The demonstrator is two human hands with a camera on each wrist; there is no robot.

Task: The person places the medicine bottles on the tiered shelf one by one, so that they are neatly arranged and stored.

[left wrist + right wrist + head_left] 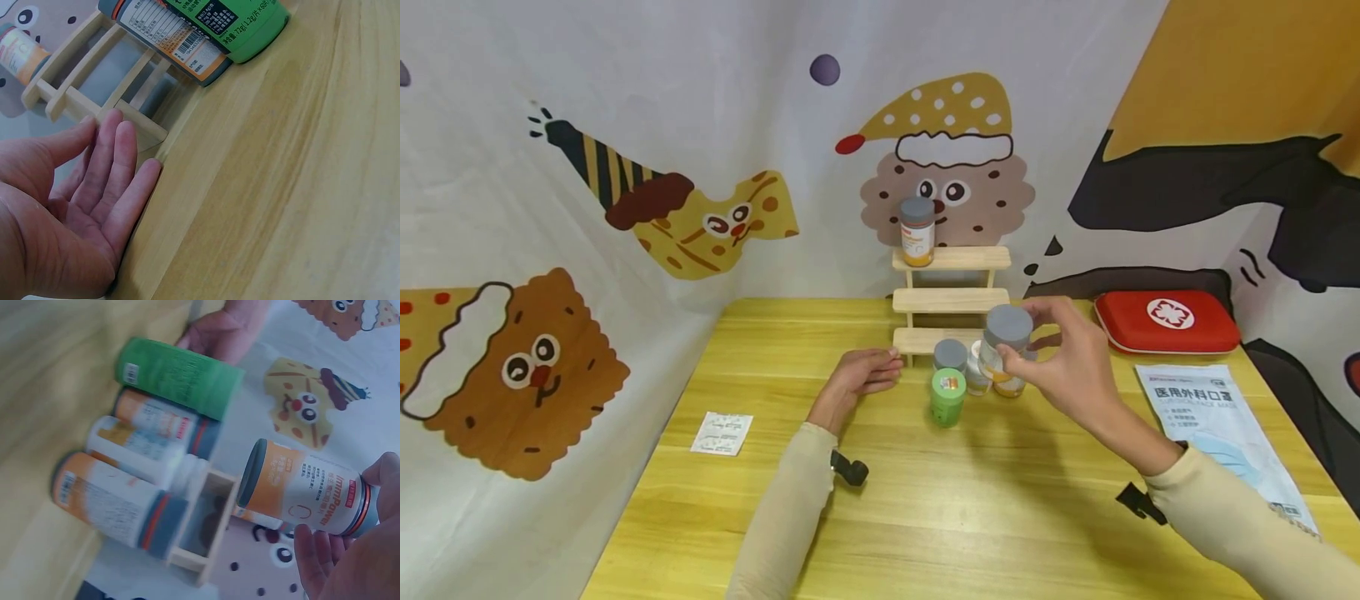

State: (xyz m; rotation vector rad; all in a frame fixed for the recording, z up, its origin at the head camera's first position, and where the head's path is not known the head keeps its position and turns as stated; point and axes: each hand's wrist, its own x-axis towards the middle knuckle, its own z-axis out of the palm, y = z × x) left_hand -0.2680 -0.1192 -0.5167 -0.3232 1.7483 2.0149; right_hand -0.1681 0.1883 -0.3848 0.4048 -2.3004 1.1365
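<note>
My right hand (1078,367) grips a grey-lidded supplement bottle (1007,327) with a white and orange label, raised above the table in front of a three-step wooden rack (951,298). My left hand (859,377) lies by the rack's lower left end, its fingers extended and holding nothing; whether they touch the wood I cannot tell. Before the rack stand a green bottle (947,404), a second grey-lidded bottle (159,419), a white bottle (134,453) and a third grey-lidded bottle (112,503). Another such bottle (917,233) sits on the top step, at its left.
A red first-aid case (1167,323) lies at the back right of the wooden table (940,517). Nearer me is a surgical mask packet (1221,433). At the left lies a small white sachet (722,433). A cartoon-printed cloth (760,83) hangs behind.
</note>
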